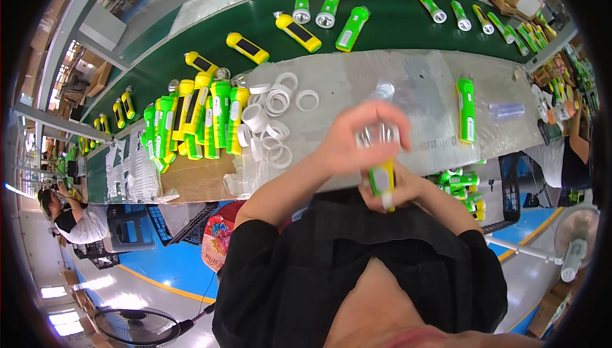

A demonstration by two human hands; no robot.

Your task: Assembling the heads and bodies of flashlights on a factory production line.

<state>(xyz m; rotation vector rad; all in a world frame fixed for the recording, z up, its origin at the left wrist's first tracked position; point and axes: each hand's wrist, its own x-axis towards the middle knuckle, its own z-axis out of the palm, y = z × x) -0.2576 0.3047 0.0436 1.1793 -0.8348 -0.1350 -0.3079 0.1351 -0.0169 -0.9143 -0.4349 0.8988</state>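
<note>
My right hand (403,185) is wrapped round the green, white and yellow body of a flashlight (382,181), held close to my chest at the table's near edge. My left hand (357,134) curls its fingers and thumb round the flashlight's clear, shiny head (377,136). Just beyond that hand lies a short stack of clear round lenses (384,90). To the left is a loose heap of white plastic rings (278,102). A single green flashlight (466,111) lies on the table to the right.
A pile of green and yellow flashlights (197,115) stands at the left. Behind runs a green conveyor belt (395,23) carrying several more. Another clear lens stack (507,111) lies at the right. Below the table's right side sits a crate of flashlights (468,188). Co-workers are at both sides.
</note>
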